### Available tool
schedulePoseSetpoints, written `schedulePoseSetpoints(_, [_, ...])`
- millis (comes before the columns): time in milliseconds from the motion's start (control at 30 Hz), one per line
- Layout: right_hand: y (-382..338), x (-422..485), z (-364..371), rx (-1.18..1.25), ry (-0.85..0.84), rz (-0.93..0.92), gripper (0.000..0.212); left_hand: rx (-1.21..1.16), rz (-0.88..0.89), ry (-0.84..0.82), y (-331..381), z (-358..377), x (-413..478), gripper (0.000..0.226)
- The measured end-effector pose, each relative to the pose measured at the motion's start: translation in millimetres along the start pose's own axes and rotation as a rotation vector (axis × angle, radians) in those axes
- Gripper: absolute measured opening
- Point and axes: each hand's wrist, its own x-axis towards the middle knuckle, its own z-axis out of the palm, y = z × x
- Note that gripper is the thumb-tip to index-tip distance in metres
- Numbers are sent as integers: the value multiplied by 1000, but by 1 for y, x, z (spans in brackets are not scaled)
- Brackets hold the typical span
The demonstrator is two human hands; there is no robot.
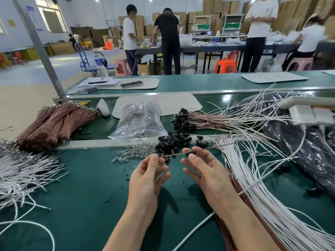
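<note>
A thin brown wire runs between my hands above the green bench. My left hand pinches its left end between thumb and fingertips. My right hand pinches a small black cap that sits on the wire near its middle. The wire's right end sticks out past my right hand over the white wires. Just behind my hands lie a pile of loose black caps and a scatter of small clear bulbs.
White wires fan out at the right and more white wires at the left. Bundled brown wires lie at the back left, a clear bag in the middle, capped wires beyond. Several people work at far tables.
</note>
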Motion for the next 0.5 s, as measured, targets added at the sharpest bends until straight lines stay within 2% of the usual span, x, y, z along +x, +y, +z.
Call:
schedulePoseSetpoints(133, [10,-3,7,-51,-78,26,33,97,-11,-111,-8,6,-7,23])
schedulePoseSetpoints(333, [2,-2,2,-102,-35,-9,33,113,-19,-76,-5,3,-3,28])
schedulePoseSetpoints(500, [5,-3,5,-97,-59,-19,30,169,-18,-109,-7,5,-7,18])
